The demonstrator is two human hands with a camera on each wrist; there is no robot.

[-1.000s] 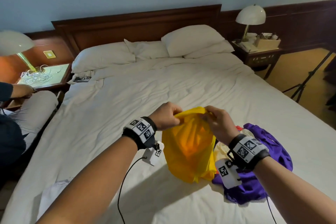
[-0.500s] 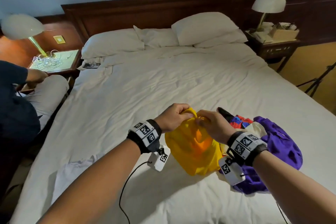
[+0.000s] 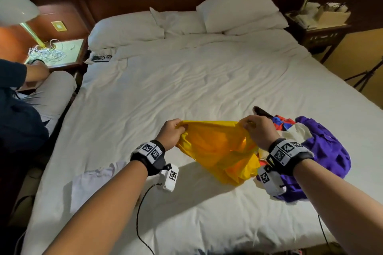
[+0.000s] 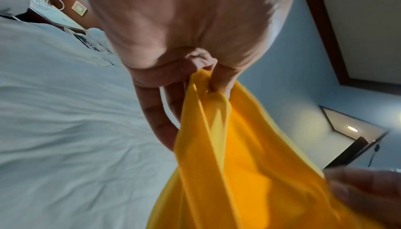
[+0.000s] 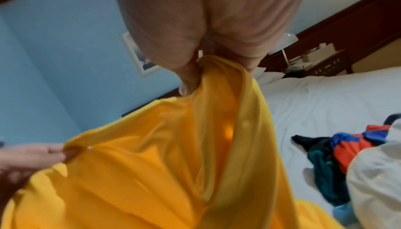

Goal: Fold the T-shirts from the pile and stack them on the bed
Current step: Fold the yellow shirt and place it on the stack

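right, my left hand (image 3: 173,133) and right hand (image 3: 255,130) both pinching yellow t-shirt (image 3: 217,151) edge; bunched fabric might snag pile (image 3: 323,151), drag it.

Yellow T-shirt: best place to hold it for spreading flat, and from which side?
Grip the yellow T-shirt along its top edge at the two outer ends, from above, as the left hand and right hand do now. That edge is stretched between them and the body hangs free toward the bed.

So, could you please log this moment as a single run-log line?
left hand: grips yellow T-shirt edge | right hand: grips opposite edge | shirt: lifted, spread, unfolded | pile: right of shirt, on bed
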